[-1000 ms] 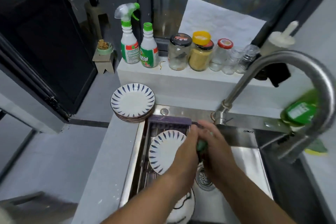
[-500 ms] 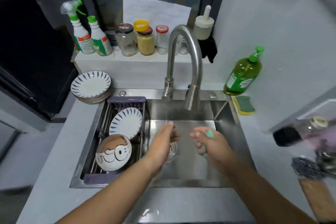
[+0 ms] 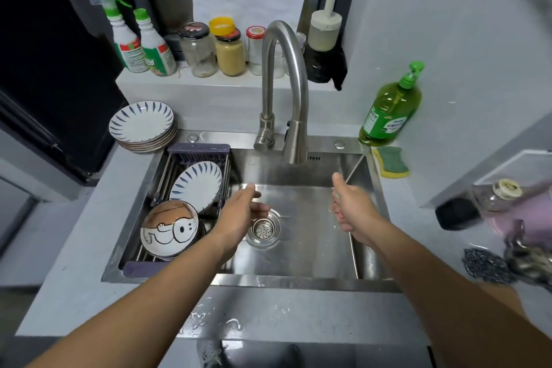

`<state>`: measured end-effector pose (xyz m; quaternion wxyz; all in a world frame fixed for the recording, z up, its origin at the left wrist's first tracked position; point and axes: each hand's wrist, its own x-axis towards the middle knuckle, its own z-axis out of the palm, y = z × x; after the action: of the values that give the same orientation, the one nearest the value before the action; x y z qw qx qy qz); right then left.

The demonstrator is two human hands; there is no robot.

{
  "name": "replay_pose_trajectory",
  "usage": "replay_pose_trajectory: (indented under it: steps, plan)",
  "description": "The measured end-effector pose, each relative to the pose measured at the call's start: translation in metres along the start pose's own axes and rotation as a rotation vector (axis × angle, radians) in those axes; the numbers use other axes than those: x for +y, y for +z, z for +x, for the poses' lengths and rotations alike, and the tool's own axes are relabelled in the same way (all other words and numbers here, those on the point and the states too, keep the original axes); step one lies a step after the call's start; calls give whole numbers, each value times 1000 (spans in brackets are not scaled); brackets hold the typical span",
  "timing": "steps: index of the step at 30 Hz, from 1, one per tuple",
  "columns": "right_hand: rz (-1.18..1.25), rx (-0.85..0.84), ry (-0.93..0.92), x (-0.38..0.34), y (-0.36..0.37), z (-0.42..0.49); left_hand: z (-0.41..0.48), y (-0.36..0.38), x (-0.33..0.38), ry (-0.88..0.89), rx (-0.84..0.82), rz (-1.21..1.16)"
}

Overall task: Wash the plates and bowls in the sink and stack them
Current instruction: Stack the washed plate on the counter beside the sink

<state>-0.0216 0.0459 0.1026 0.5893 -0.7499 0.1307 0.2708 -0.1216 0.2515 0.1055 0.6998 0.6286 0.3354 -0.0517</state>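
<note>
Pausing between dishes, seemingly: left hand [image 3: 242, 212] hangs loose and empty over the sink [image 3: 298, 279], right hand [image 3: 352, 209] curls round a barely seen green pad [image 3: 337, 196]. Next reach calls for the racked bowl [image 3: 168, 228] or plate [image 3: 197, 184]; stacked plates [image 3: 142, 124] wait beyond.

Brushed steel sink [image 3: 298, 278], glossy steel faucet [image 3: 283, 69], glazed ceramic plates [image 3: 142, 125].
</note>
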Motion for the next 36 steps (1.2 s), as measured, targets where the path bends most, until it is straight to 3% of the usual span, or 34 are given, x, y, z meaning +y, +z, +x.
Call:
replay_pose_trajectory:
  steps: [7, 15, 18, 24, 30, 36]
  plan:
    - [-23, 29, -9, 14, 4, 19, 7, -3, 1, 8, -25, -9]
    - [-75, 227, 40, 33, 21, 37, 23, -21, 18, 38, -53, -25]
    - [-41, 150, 76, 33, 36, 31, 34, -33, 24, 53, -62, -3]
    - [-177, -58, -19, 15, 92, 24, 54, -86, 45, 87, 27, 68]
    - [-239, -140, -100, -12, 170, 51, 106, -170, 27, -35, 202, 184]
    - [-394, -140, -217, -31, 244, 99, 140, -209, 0, -333, 125, 194]
